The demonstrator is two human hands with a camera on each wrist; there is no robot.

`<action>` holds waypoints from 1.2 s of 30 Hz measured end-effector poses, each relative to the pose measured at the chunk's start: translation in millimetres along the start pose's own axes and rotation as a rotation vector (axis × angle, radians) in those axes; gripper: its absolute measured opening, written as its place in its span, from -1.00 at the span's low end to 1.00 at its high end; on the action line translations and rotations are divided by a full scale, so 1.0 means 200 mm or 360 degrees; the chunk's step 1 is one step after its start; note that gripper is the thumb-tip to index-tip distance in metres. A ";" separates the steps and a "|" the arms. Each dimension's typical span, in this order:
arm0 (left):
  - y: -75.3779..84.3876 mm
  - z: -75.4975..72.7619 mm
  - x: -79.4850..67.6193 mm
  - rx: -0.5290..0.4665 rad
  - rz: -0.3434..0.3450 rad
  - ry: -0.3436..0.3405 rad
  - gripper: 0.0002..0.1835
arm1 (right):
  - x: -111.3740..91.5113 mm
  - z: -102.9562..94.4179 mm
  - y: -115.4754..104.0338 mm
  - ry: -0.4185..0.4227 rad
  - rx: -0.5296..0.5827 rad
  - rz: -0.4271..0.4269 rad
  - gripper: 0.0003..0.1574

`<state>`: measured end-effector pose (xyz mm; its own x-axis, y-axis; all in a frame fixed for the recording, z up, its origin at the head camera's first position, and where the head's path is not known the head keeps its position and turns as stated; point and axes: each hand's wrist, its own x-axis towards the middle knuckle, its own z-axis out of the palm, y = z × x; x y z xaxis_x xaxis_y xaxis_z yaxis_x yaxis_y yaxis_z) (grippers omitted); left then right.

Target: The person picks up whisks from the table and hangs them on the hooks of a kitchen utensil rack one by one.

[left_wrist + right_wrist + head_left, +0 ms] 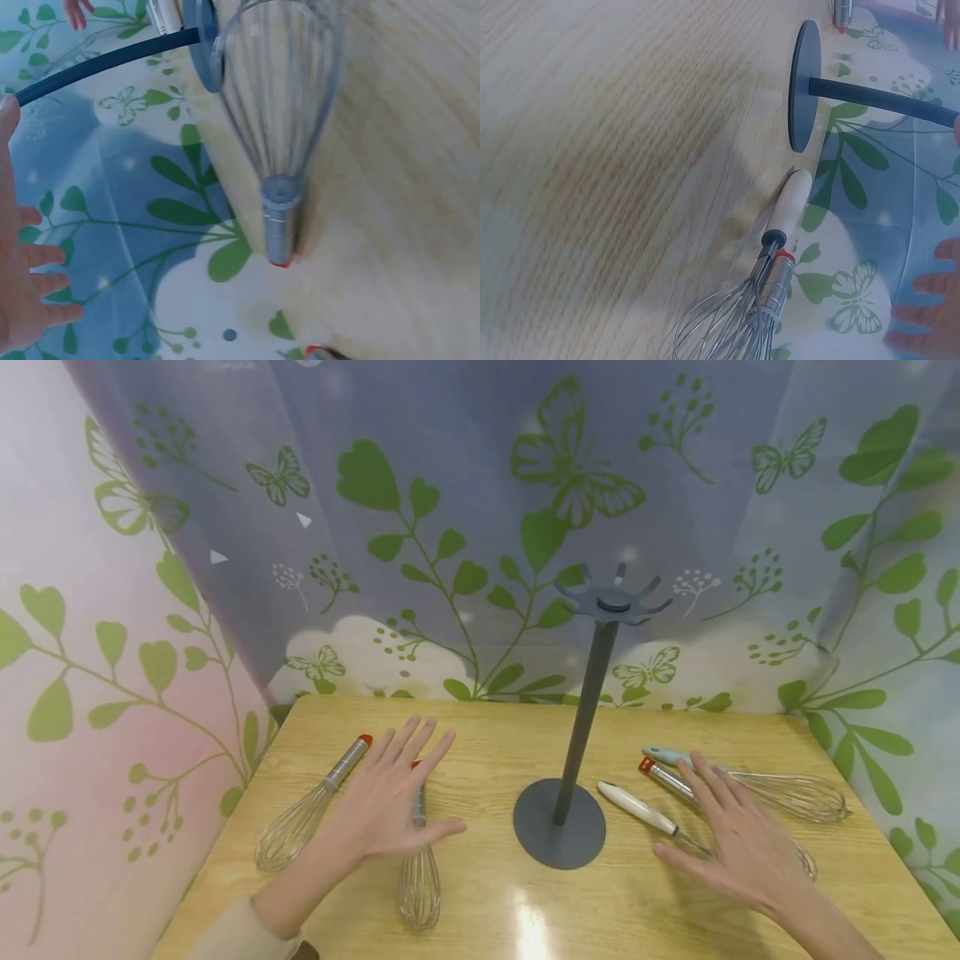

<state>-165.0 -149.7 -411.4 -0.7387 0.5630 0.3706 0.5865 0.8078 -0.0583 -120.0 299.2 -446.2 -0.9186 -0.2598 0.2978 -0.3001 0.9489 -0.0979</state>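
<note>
Fingers spread, my left hand (393,797) hovers over a metal whisk (420,893) with a red-tipped handle, partly hidden beneath it. A similar whisk (300,827) lies just left of that hand. My right hand (753,856), its fingers also apart, is above three more whisks on the right: one with a white handle (637,808), a metal one with a red tip (672,785), and one with a pale teal handle (795,793). The right hand covers parts of these. Both wrist views show each hand (30,277) (930,307) holding nothing.
Between the hands stands a dark grey rack, a post (587,718) on a round base (536,827) with several upturned hooks (615,602) on top. Beneath is a light wooden table (480,902). A curtain (450,527) with green leaves and butterflies hangs behind.
</note>
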 end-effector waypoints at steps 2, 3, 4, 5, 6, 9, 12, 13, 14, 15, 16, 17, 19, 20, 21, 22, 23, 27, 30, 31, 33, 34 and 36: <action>0.01 -0.02 0.03 0.0003 0.0024 0.0040 0.12 | 0.00 0.00 0.00 -0.0010 0.0006 0.0005 0.40; 0.01 -0.03 0.05 0.0008 0.0036 0.0058 0.11 | 0.01 0.01 -0.01 -0.0015 0.0006 0.0007 0.39; 0.01 -0.04 0.07 0.0006 0.0046 0.0079 0.11 | 0.01 0.01 -0.01 -0.0024 0.0011 0.0008 0.38; 0.02 -0.05 0.09 0.0015 0.0058 0.0097 0.11 | 0.01 0.01 -0.01 -0.0027 0.0018 0.0010 0.38; 0.02 -0.06 0.11 0.0017 0.0073 0.0113 0.11 | 0.02 0.01 -0.01 -0.0030 0.0029 0.0013 0.37; 0.04 -0.08 0.15 0.0016 0.0121 0.0149 0.09 | 0.03 0.02 -0.01 -0.0040 0.0061 0.0016 0.36; 0.06 -0.10 0.18 0.0005 0.0170 0.0196 0.06 | 0.04 0.02 -0.01 -0.0048 0.0097 0.0028 0.34; 0.06 -0.11 0.20 0.0002 0.0184 0.0220 0.05 | 0.04 0.02 -0.01 -0.0049 0.0107 0.0033 0.33; 0.06 -0.12 0.21 -0.0005 0.0198 0.0247 0.04 | 0.04 0.03 -0.01 -0.0050 0.0117 0.0040 0.33; 0.06 -0.13 0.22 -0.0011 0.0212 0.0278 0.02 | 0.04 0.03 -0.01 -0.0052 0.0130 0.0048 0.32; 0.06 -0.14 0.23 -0.0016 0.0226 0.0311 0.01 | 0.05 0.03 -0.02 -0.0051 0.0144 0.0054 0.31; 0.06 -0.16 0.24 -0.0020 0.0240 0.0351 0.00 | 0.05 0.04 -0.02 -0.0050 0.0155 0.0058 0.30; 0.06 -0.18 0.27 -0.0012 0.0266 0.0411 -0.02 | 0.05 0.04 -0.03 -0.0050 0.0185 0.0059 0.28; 0.06 -0.20 0.28 -0.0008 0.0278 0.0435 -0.04 | 0.05 0.05 -0.03 -0.0045 0.0200 0.0053 0.27; 0.06 -0.21 0.28 -0.0002 0.0290 0.0459 -0.05 | 0.05 0.05 -0.03 -0.0033 0.0212 0.0048 0.25; 0.06 -0.22 0.29 0.0009 0.0301 0.0479 -0.07 | 0.05 0.06 -0.03 -0.0018 0.0223 0.0038 0.24; 0.06 -0.23 0.31 0.0019 0.0311 0.0497 -0.08 | 0.05 0.06 -0.03 -0.0004 0.0230 0.0027 0.23; 0.07 -0.28 0.35 0.0045 0.0361 0.0594 -0.12 | 0.06 0.10 -0.03 0.0085 0.0241 -0.0025 0.18; 0.07 -0.31 0.39 0.0048 0.0408 0.0727 -0.17 | 0.07 0.11 -0.04 0.0119 0.0231 -0.0054 0.15; 0.08 -0.32 0.40 0.0043 0.0422 0.0775 -0.19 | 0.07 0.12 -0.04 0.0120 0.0226 -0.0057 0.15; 0.09 -0.34 0.43 0.0038 0.0447 0.0869 -0.23 | 0.08 0.13 -0.04 0.0113 0.0214 -0.0062 0.14; 0.09 -0.35 0.44 0.0041 0.0458 0.0908 -0.24 | 0.08 0.13 -0.04 0.0106 0.0213 -0.0065 0.14; 0.11 -0.38 0.47 0.0049 0.0476 0.0964 -0.24 | 0.09 0.14 -0.04 0.0101 0.0213 -0.0077 0.14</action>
<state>-196.8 -93.1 -308.3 -0.2241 0.5736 0.7879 0.7206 0.6418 -0.2623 -140.9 283.0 -466.2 -0.8855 -0.2885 0.3643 -0.3789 0.9021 -0.2066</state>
